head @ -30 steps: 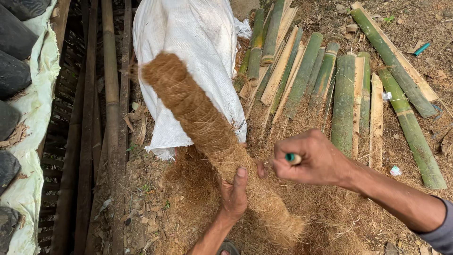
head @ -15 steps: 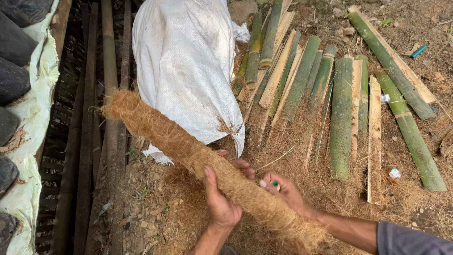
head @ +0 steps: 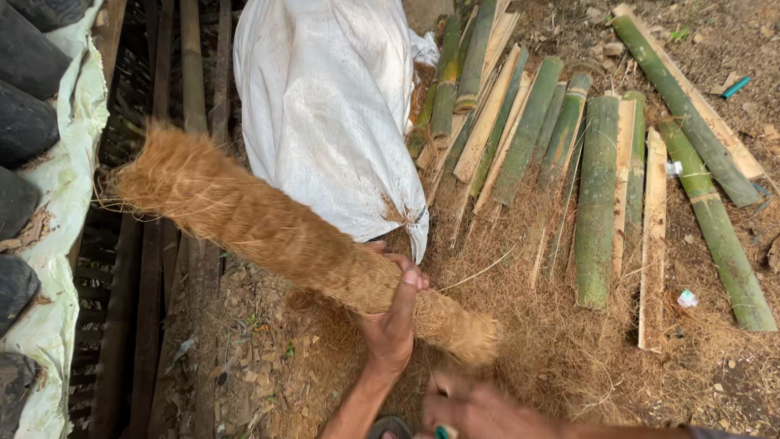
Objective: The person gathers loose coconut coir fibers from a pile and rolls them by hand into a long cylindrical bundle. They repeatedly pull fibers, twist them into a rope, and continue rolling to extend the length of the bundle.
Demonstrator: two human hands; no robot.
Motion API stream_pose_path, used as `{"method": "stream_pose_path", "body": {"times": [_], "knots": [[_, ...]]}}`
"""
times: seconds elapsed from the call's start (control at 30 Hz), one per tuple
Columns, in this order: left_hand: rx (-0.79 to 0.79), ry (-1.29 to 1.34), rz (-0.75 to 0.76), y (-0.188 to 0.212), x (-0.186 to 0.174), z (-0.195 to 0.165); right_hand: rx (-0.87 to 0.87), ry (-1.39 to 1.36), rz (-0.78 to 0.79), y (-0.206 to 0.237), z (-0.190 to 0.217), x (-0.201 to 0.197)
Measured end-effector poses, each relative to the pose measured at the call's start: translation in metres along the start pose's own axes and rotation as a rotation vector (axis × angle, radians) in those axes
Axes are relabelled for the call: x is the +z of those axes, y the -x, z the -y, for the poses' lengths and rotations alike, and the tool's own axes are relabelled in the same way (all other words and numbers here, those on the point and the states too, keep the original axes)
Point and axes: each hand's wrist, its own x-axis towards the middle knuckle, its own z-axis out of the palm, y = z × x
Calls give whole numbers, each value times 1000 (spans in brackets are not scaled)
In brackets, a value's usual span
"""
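Since half a second ago the long brown coir-fibre roll (head: 276, 236) has swung flatter, its shaggy far end now further left, while the left hand (head: 394, 325) keeps its fingers (head: 404, 286) wrapped around it near the lower end. The right hand (head: 479, 406) has dropped below the roll, fingers curled on a small green object (head: 441, 432). Beyond the fingers, bare earth strewn with loose fibre carries a white woven sack (head: 325, 106) and split green bamboo lengths (head: 597, 187).

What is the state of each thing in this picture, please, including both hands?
Coir-wrapped pole: lifted, tilted, gripped near its lower end.
Left hand: closed around the pole.
Right hand: low in the frame, off the pole, holding a small green object.
White sack: full, lying on the ground.
Bamboo pieces: split, lying side by side.
Loose fibre: spread on the ground.
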Motion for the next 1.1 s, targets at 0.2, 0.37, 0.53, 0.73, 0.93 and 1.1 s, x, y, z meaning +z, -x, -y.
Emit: {"method": "stream_pose_path", "body": {"times": [0.2,0.37,0.53,0.73,0.93,1.1], "knots": [[52,-93,185,5,-5,0,147,236,-155,-13,35,-98],[-132,-179,238,17,-2,-7,-5,220,-375,-12,6,-129],[-258,171,206,32,3,-15,-15,67,-453,-27,-56,-133],[-354,346,-39,20,9,-28,-200,-384,-493,-36,-142,-63],[-328,655,-417,-11,19,-45,-60,22,-335,-16,-120,24],[-92,513,-300,-20,7,-48,-411,429,-260,10,-70,12]]}}
